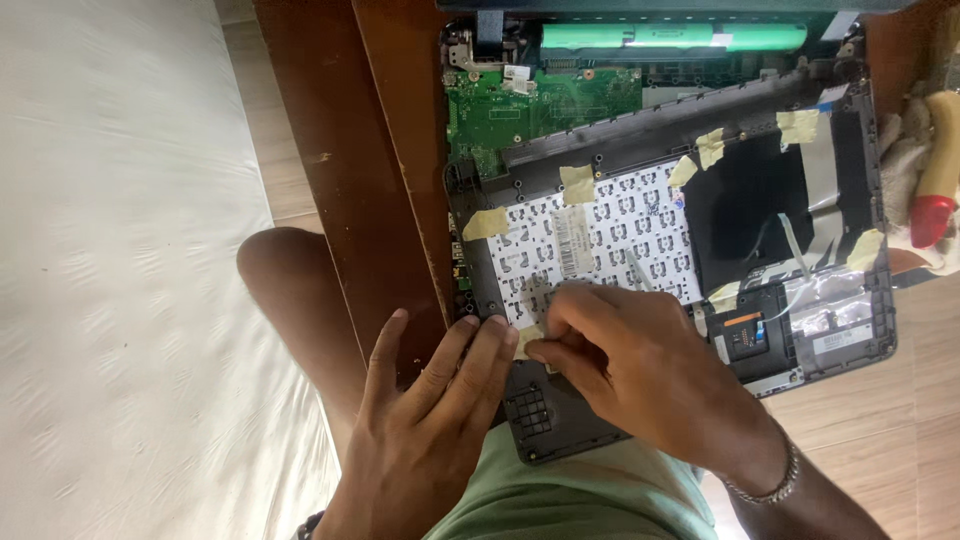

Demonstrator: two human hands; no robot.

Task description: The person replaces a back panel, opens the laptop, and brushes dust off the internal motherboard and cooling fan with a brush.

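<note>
Both hands, left hand [425, 395] and right hand [625, 365], pinch tape piece [528, 340].

Open keyboard back [610, 235] above; table edge [395, 190] (dark wood) hard left.

A dark wooden table [340, 170] stands beside a white bed sheet [110, 270] over pale wood flooring [870, 400].

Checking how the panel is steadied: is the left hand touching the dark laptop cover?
Touching. The head view shows the left hand with fingertips pressed flat on the edge of the dark laptop cover.
</note>
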